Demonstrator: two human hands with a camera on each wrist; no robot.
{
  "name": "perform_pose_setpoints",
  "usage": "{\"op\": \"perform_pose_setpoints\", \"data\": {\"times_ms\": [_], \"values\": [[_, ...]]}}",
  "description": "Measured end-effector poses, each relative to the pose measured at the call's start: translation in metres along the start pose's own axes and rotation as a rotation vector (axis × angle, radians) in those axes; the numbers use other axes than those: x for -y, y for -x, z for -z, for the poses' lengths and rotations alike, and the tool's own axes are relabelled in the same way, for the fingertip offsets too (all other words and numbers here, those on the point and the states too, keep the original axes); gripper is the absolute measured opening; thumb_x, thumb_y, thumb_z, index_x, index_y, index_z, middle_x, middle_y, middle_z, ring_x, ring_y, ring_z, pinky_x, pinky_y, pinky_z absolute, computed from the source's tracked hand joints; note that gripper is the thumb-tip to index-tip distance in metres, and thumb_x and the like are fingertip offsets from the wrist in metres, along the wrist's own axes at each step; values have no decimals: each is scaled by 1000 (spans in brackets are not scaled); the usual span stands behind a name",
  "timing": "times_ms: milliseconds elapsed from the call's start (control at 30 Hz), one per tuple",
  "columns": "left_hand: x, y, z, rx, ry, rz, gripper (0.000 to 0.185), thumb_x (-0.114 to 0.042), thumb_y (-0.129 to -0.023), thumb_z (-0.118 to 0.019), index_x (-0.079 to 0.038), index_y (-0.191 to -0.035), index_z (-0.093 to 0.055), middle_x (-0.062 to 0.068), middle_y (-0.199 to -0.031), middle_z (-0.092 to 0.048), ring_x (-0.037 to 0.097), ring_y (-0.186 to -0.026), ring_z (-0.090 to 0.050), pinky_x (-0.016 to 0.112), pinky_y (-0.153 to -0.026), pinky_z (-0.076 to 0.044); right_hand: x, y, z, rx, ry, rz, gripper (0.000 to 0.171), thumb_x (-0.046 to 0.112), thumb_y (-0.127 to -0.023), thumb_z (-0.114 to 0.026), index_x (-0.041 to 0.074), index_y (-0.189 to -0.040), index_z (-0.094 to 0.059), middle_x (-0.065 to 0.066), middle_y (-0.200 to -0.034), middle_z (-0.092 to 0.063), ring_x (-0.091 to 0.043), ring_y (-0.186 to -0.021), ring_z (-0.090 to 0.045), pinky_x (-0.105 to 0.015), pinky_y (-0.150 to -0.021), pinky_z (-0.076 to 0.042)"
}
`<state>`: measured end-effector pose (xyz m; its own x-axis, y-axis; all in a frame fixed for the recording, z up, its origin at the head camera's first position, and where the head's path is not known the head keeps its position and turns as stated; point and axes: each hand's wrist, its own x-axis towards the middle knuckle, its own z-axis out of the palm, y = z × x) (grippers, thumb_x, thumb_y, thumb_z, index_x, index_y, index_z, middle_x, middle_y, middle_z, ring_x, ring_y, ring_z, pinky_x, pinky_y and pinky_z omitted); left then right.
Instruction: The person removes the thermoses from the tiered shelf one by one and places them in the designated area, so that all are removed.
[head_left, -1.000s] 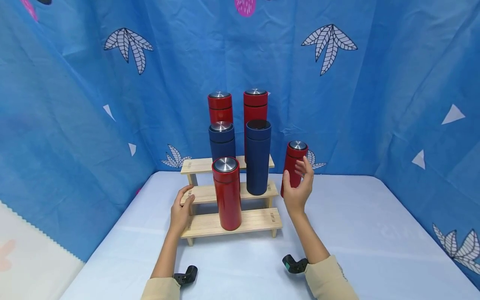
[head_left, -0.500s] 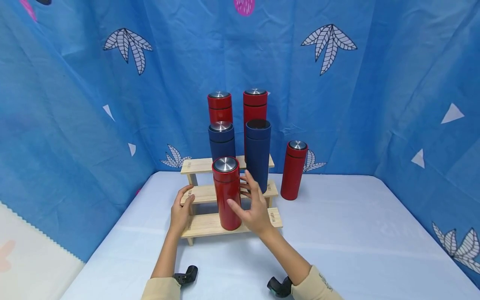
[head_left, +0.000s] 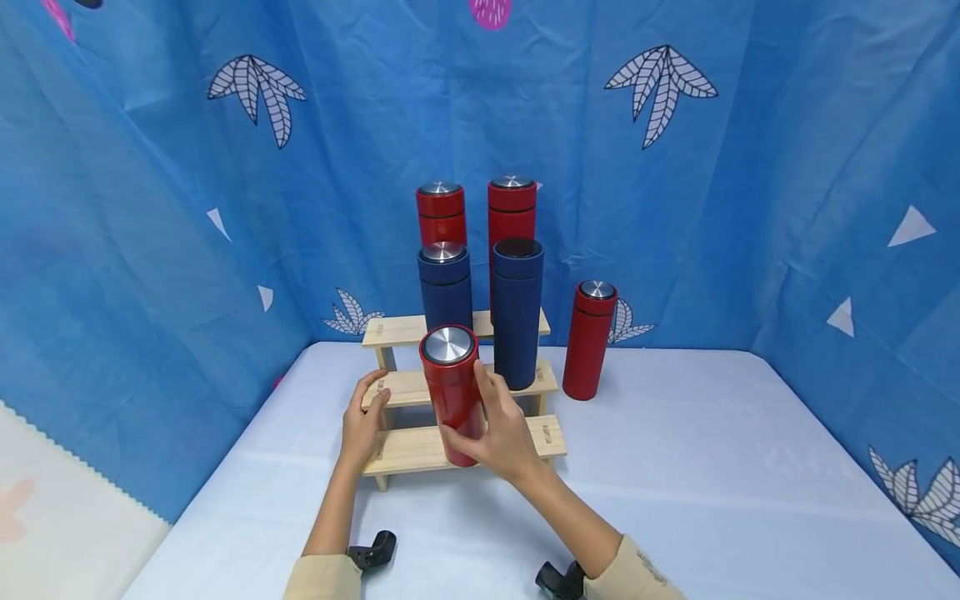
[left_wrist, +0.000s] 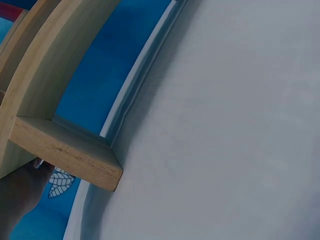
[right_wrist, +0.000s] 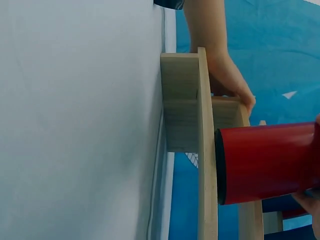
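Apparently the right hand [head_left: 502,429] grips the tilted red flask [head_left: 452,392] above the rack [head_left: 405,450].

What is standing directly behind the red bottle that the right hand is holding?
Behind the red bottle gripped by the right hand, a dark blue bottle stands on the middle step of the wooden stand. Its lower part is hidden by the red bottle.
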<state>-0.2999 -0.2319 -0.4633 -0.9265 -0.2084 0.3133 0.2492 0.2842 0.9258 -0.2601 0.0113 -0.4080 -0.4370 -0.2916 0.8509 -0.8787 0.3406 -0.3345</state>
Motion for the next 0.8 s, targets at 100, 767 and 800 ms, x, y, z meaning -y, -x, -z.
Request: {"op": "perform_pose_setpoints", "data": {"times_ms": [100,767,800], "values": [[4,0,-1,-11,-8,-14,39,-34,-94,-51,-25,-132,-48,-5,-140,-40,18,-133,-27,48,-105,-21,3,-3,7,-25,-6,88,101,21,-72,-78,22,-148,-13,-15,-126,-45,-26,-111,-50,-34,-79,-51],[1,-1,-2,-1,-5,-14,40,-35,-95,-50,-23,-133,-46,-2,-142,-38,22,-134,-25,51,-105,-20,-38,-34,156,-577,153,83,89,30,-74,-77,7,-143,-25,-16,-129,-46,-32,-116,-46,-32,-89,-45],[2,-1,-2,4,-1,-14,40,-34,-95,-50,-23,-133,-46,-3,-142,-38,21,-134,-25,51,-105,-20,-45,-31,159,-574,180,57,90,26,-73,-78,7,-142,-24,-14,-131,-46,-31,-117,-45,-33,-89,-45]]}}
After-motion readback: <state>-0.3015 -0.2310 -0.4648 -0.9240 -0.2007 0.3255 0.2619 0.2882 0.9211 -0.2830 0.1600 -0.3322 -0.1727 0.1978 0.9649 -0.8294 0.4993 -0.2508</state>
